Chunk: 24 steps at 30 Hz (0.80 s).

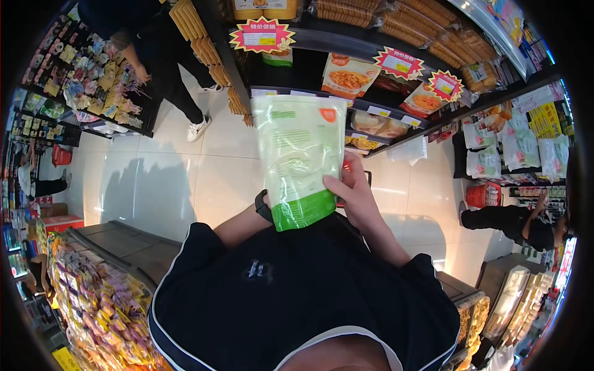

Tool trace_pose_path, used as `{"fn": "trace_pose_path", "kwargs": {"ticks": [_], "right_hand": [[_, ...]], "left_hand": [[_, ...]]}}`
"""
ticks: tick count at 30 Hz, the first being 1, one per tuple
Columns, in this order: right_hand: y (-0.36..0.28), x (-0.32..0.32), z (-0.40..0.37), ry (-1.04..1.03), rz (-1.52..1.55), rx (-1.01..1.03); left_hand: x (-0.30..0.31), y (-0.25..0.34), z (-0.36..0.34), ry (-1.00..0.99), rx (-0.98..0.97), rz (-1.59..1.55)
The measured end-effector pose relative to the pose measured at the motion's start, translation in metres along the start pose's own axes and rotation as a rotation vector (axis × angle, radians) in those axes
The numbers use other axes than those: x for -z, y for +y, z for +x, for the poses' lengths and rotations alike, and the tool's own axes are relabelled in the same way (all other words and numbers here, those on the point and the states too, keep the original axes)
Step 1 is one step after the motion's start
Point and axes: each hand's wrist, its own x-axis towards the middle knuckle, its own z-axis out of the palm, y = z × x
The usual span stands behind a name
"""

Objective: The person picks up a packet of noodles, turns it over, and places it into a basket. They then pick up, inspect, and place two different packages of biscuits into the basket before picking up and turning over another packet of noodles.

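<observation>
A pale green and white pouch [301, 154] with a darker green bottom band is held upright before my chest, its printed text side facing me. My right hand [352, 185] grips its right edge, thumb on the front and fingers behind. The left forearm reaches behind the pouch's lower left, with a dark band [264, 206] at the wrist; the pouch hides my left hand's fingers. Beyond the pouch, a shelf holds packs with pictures of food, among them an orange and white pack [348, 76].
Star-shaped price signs [262, 35] line the shelf. A person in dark clothes [170, 80] stands at the upper left, another [507, 221] at the right. Bins of wrapped goods [102, 303] flank me. A red basket [484, 195] is at the right.
</observation>
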Motion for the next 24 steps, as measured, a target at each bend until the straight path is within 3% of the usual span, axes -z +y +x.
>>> {"fn": "trace_pose_path", "kwargs": {"ticks": [2,4,7,10,11,14,17,24], "right_hand": [[0.003,0.007,0.004,-0.059,0.164,-0.147],[0.006,0.012,0.007,-0.003,0.209,-0.059],[-0.004,0.017,0.008,0.065,0.160,0.094],[-0.019,0.014,0.009,0.140,0.024,0.237],[-0.022,0.015,0.009,0.139,-0.016,0.242],[-0.026,0.013,0.008,0.122,-0.005,0.235],[-0.024,0.015,0.007,0.100,0.021,0.225],[-0.034,0.017,0.001,0.045,0.052,0.166]], "left_hand": [[-0.017,0.004,-0.006,0.351,-0.019,0.456],[-0.009,0.013,-0.006,0.237,-0.049,0.108],[-0.048,0.024,-0.006,0.444,-0.177,0.629],[-0.080,0.032,-0.005,0.444,-0.164,0.480],[-0.082,0.035,-0.008,0.374,-0.173,0.445],[-0.081,0.033,-0.014,0.406,-0.216,0.893],[-0.082,0.032,-0.014,0.488,-0.208,1.005],[-0.082,0.037,-0.015,0.547,-0.256,0.905]]}}
